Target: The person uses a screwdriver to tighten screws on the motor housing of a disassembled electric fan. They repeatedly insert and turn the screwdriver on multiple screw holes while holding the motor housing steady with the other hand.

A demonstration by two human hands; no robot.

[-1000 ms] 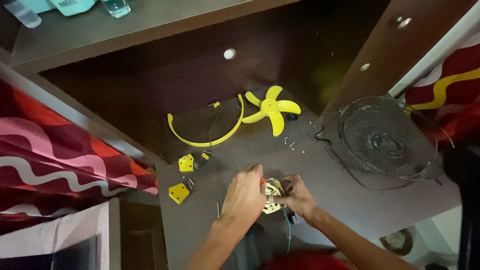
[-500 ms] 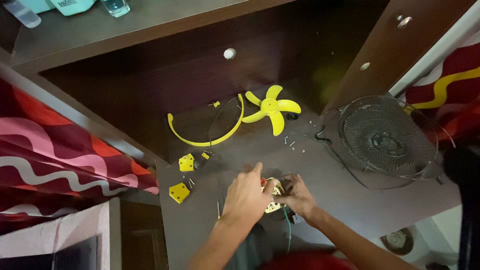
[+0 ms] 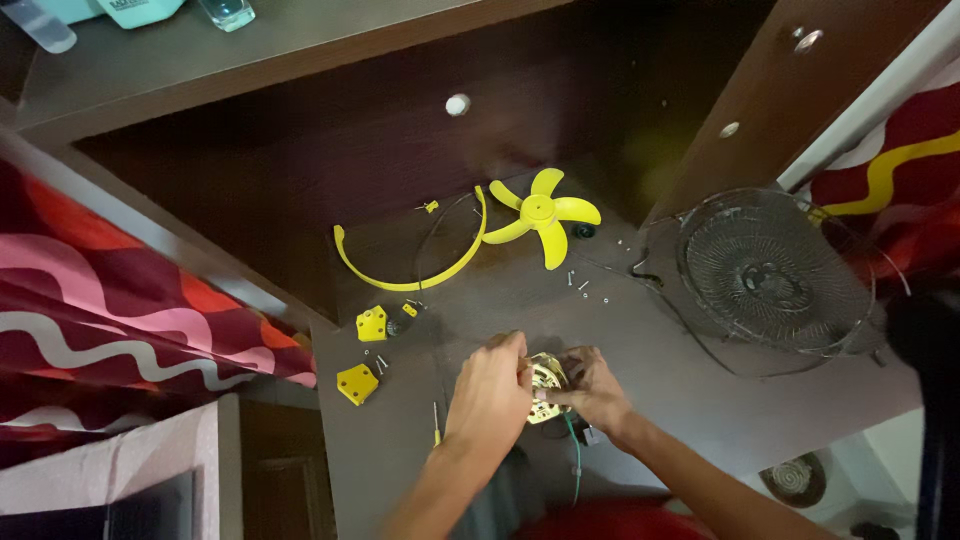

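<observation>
Dark wooden tabletop (image 3: 480, 300). Two yellow brackets (image 3: 358, 383); curved yellow band (image 3: 410, 283); left hand (image 3: 490, 395), grip clenched on brass-coloured motor core (image 3: 545, 385); right hand (image 3: 592, 392), grip grasping same core; yellow fan blade (image 3: 543, 215); loose screws (image 3: 578, 285); wire fan guard (image 3: 772, 272).

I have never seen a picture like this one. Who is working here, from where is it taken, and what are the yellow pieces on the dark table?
A camera on the person's head looks down at their own two bare hands. The left hand and the right hand together hold a small round metal motor part over the dark wooden table. On the table lie a yellow fan blade, a curved yellow ring, two small yellow brackets, some loose screws and a wire fan guard. It looks like a small fan taken apart.
</observation>
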